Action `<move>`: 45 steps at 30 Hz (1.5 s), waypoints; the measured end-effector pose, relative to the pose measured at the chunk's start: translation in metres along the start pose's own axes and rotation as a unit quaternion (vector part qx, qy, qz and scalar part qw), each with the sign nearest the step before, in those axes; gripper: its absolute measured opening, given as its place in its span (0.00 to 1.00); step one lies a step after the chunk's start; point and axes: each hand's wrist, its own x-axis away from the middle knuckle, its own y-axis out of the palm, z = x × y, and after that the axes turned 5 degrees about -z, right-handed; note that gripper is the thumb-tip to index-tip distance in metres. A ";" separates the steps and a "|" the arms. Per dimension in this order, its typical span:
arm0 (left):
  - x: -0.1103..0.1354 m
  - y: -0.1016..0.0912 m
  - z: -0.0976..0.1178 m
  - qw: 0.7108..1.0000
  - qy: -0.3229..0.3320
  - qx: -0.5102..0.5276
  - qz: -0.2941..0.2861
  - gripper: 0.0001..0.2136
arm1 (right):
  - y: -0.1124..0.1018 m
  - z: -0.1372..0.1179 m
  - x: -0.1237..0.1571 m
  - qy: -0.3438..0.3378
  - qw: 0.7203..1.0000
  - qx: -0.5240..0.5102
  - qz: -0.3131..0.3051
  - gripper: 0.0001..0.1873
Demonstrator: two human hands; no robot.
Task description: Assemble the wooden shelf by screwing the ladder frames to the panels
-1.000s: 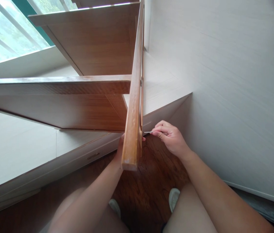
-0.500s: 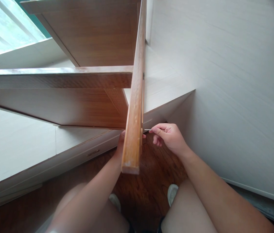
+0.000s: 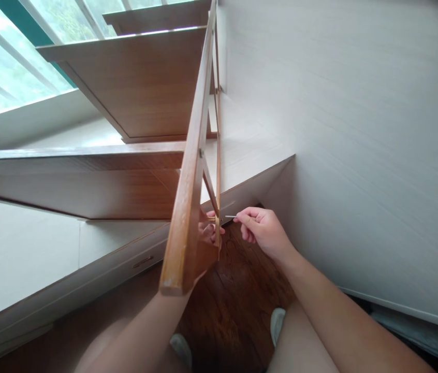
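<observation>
A tall wooden shelf unit point(image 3: 141, 88) rises in front of me, seen from below, with its side frame point(image 3: 188, 207) of posts and slanted cross braces running down the middle. My right hand point(image 3: 261, 230) pinches a thin metal tool point(image 3: 230, 216), a small hex key or driver, with its tip against the frame's rear post near the bottom. My left hand point(image 3: 209, 230) reaches behind the front post. Only a few fingers show, curled round the frame by the tool's tip. The rest of that hand is hidden by the post.
A white wall point(image 3: 359, 129) stands close on the right and a white low cabinet or ledge point(image 3: 28, 248) runs along the left. Dark wood floor point(image 3: 234, 290) lies below, with my knees and two light shoes point(image 3: 278, 321) on it. A window point(image 3: 5, 57) shows top left.
My view has shifted, so the side frame now appears slanted with its cross braces visible. My right hand has stayed at the post with the tool, its fingers curling in tighter.
</observation>
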 end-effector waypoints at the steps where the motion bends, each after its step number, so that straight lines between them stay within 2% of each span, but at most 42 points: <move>1: 0.002 0.005 -0.003 1.000 -0.009 -0.010 0.006 0.21 | 0.002 0.002 0.002 -0.007 0.999 0.031 0.009 0.18; 4: 0.013 0.020 -0.013 0.997 -0.048 -0.052 -0.021 0.22 | 0.009 0.005 0.010 -0.024 0.988 0.146 0.041 0.10; 7: 0.022 0.033 -0.021 0.992 -0.086 -0.057 -0.072 0.18 | 0.015 0.002 0.024 0.002 0.975 0.219 0.040 0.06; 9: 0.026 0.041 -0.024 0.990 -0.114 -0.044 -0.066 0.20 | 0.016 -0.002 0.036 0.011 0.969 0.241 0.047 0.05; 13: 0.030 0.057 -0.028 0.981 -0.190 -0.034 -0.015 0.18 | 0.017 -0.014 0.067 -0.002 0.955 0.291 0.062 0.07; 17: 0.044 0.072 -0.031 0.951 -0.308 -0.002 -0.022 0.18 | 0.017 -0.037 0.107 0.064 0.930 0.351 0.089 0.12; 20: 0.056 0.079 -0.033 0.937 -0.339 0.047 -0.075 0.17 | 0.001 -0.057 0.146 0.110 0.919 0.357 0.127 0.23; 22: 0.060 0.078 -0.036 0.936 -0.333 0.060 -0.100 0.17 | -0.025 -0.055 0.182 0.097 0.932 0.304 0.174 0.24; 24: 0.058 0.071 -0.040 0.936 -0.334 0.043 -0.105 0.16 | -0.059 -0.025 0.223 0.094 0.939 0.207 0.260 0.21; 25: 0.056 0.066 -0.042 0.936 -0.336 0.027 -0.103 0.16 | -0.076 0.001 0.243 0.097 0.925 0.153 0.333 0.20; 26: 0.053 0.061 -0.045 0.936 -0.337 0.008 -0.100 0.16 | -0.092 0.034 0.262 0.098 0.897 0.102 0.418 0.20; 27: 0.049 0.056 -0.048 0.936 -0.337 -0.011 -0.096 0.16 | -0.104 0.072 0.279 0.100 0.844 0.067 0.523 0.21; 28: 0.045 0.051 -0.053 0.937 -0.336 -0.031 -0.093 0.16 | -0.113 0.112 0.294 0.130 0.780 0.040 0.611 0.20; 29: 0.041 0.047 -0.058 0.938 -0.333 -0.051 -0.087 0.16 | -0.116 0.153 0.305 0.197 0.711 0.019 0.675 0.20; 30: 0.038 0.044 -0.063 0.938 -0.329 -0.069 -0.082 0.16 | -0.113 0.191 0.313 0.276 0.657 0.006 0.701 0.19; 31: 0.035 0.042 -0.069 0.939 -0.325 -0.086 -0.075 0.16 | -0.104 0.226 0.319 0.310 0.641 -0.008 0.702 0.18; 32: 0.033 0.040 -0.075 0.939 -0.322 -0.102 -0.071 0.16 | -0.091 0.256 0.322 0.328 0.639 -0.022 0.696 0.18; 35: 0.030 0.035 -0.093 0.934 -0.322 -0.141 -0.066 0.18 | -0.041 0.322 0.324 0.345 0.670 -0.062 0.654 0.17; 36: 0.030 0.032 -0.099 0.931 -0.324 -0.153 -0.066 0.18 | -0.027 0.338 0.323 0.342 0.689 -0.076 0.635 0.17; 38: 0.031 0.024 -0.109 0.927 -0.326 -0.176 -0.062 0.18 | -0.014 0.365 0.318 0.308 0.751 -0.086 0.577 0.20; 39: 0.031 0.020 -0.113 0.925 -0.326 -0.186 -0.056 0.18 | -0.016 0.375 0.314 0.281 0.763 -0.065 0.578 0.23; 40: 0.031 0.015 -0.116 0.923 -0.327 -0.195 -0.049 0.18 | -0.023 0.383 0.308 0.253 0.759 -0.027 0.600 0.28; 42: 0.031 0.005 -0.122 0.922 -0.326 -0.206 -0.036 0.19 | -0.046 0.389 0.294 0.200 0.740 0.065 0.638 0.37; 43: 0.032 0.001 -0.124 0.921 -0.327 -0.208 -0.030 0.19 | -0.060 0.388 0.286 0.170 0.745 0.105 0.636 0.39; 45: 0.034 -0.005 -0.127 0.921 -0.328 -0.209 -0.021 0.19 | -0.086 0.381 0.271 0.116 0.788 0.158 0.584 0.38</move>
